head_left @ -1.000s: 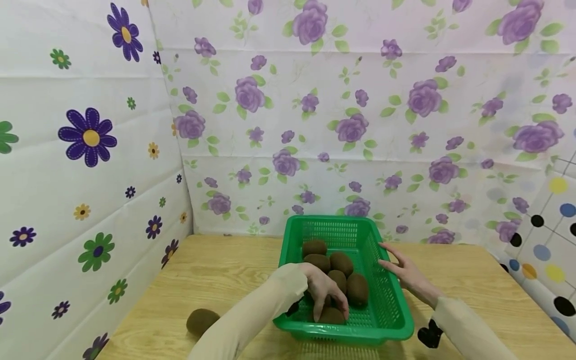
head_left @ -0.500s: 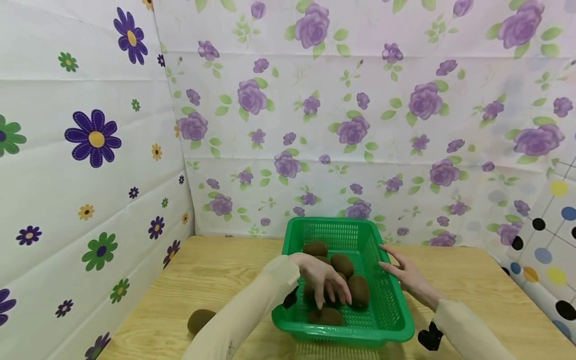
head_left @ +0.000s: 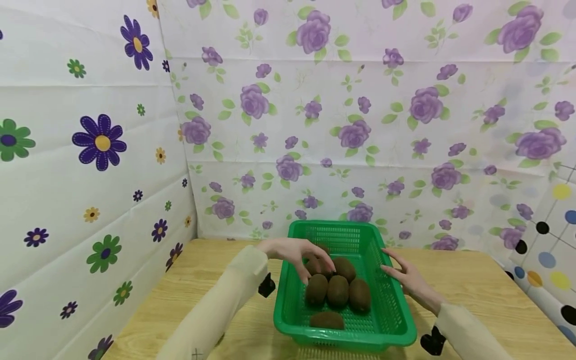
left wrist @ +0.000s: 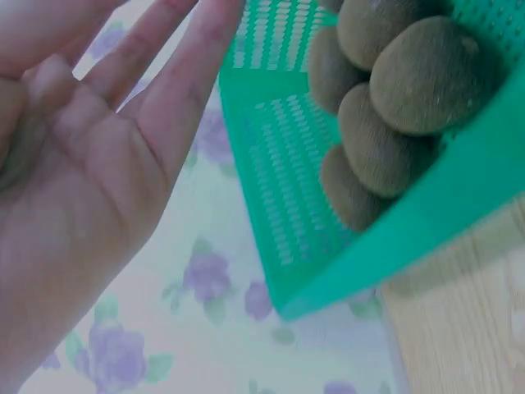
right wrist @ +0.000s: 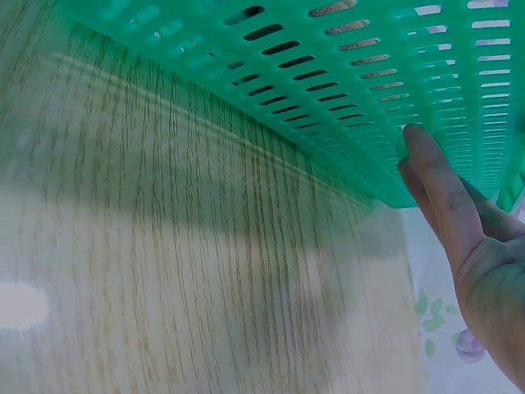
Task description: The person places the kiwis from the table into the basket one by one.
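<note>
A green plastic basket (head_left: pixel 398 320) with slotted walls stands on the wooden table, holding several brown kiwis (head_left: pixel 338 291). One kiwi (head_left: pixel 327 320) lies sideways by the near wall, apart from the rest. My left hand (head_left: pixel 297 253) hovers over the basket's left side with fingers loosely bent downward, overlapping the kiwis at the back. Seen in the left wrist view, its palm (left wrist: pixel 90 172) is bare and nothing is held. My right hand (head_left: pixel 411 280) rests against the basket's right side. Its fingers (right wrist: pixel 443 180) lie extended along the outer slotted wall in the right wrist view.
The wooden table (head_left: pixel 454 272) extends to both sides of the basket. Behind it hangs a purple-flowered cloth (head_left: pixel 355 135), and another flowered cloth (head_left: pixel 54 165) covers the left side. My left sleeve (head_left: pixel 216 305) covers part of the table's left.
My left hand has let go of the near kiwi and moved up and leftward across the basket. The sleeve now hides the loose kiwi on the table. The right hand has stayed at the basket.
</note>
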`<state>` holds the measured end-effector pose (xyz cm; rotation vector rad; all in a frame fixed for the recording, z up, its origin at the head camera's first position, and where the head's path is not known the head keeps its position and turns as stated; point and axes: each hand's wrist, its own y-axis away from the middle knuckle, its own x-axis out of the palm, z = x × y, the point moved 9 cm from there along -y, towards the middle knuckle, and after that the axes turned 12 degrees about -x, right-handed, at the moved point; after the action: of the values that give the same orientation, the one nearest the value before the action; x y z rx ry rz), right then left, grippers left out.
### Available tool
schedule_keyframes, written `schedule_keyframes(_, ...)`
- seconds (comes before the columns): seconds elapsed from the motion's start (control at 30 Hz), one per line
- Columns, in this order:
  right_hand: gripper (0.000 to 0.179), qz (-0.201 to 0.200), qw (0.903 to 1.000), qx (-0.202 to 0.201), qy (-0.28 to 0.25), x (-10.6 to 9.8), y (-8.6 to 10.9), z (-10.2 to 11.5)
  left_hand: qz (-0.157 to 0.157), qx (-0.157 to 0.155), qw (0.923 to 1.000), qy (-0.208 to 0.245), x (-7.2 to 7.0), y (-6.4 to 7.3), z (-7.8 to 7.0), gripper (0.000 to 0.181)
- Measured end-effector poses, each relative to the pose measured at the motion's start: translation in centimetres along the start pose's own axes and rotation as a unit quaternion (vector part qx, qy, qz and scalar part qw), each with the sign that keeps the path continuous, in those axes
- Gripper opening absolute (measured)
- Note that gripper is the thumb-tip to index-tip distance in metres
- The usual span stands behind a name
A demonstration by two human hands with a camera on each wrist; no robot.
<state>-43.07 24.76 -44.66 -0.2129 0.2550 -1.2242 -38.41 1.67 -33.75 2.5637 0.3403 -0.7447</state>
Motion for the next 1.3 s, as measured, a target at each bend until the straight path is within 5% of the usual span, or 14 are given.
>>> schedule_keyframes(0.13,0.062,-0.001,1.0000,0.000,0.000,0.1,0.0,0.0,-0.015,0.020,0.9996,0.010,-0.9,2.0,0.2,0.054)
schedule_keyframes(0.33,0.062,0.004,1.0000,-0.001,-0.004,0.1,0.0,0.2,-0.018,0.010,0.9986,0.049,-1.5,4.7,1.4,0.055)
schedule_keyframes(0.6,0.062,0.008,1.0000,-0.003,0.002,0.1,0.0,0.5,-0.034,-0.024,0.9963,0.075,-1.7,8.0,4.5,0.052)
schedule_keyframes(0.9,0.062,0.006,0.9999,-0.003,0.014,0.1,0.0,0.3,-0.057,-0.028,0.9933,0.097,-1.4,11.9,7.8,0.054)
schedule_keyframes(1.1,0.062,0.004,0.9998,0.000,0.017,0.0,0.0,0.1,-0.063,-0.018,0.9931,0.098,-0.4,13.9,8.9,0.054)
schedule_keyframes(1.3,0.063,0.004,0.9999,0.001,0.011,0.0,-0.1,0.0,-0.057,-0.042,0.9916,0.108,1.5,16.0,11.3,0.056)
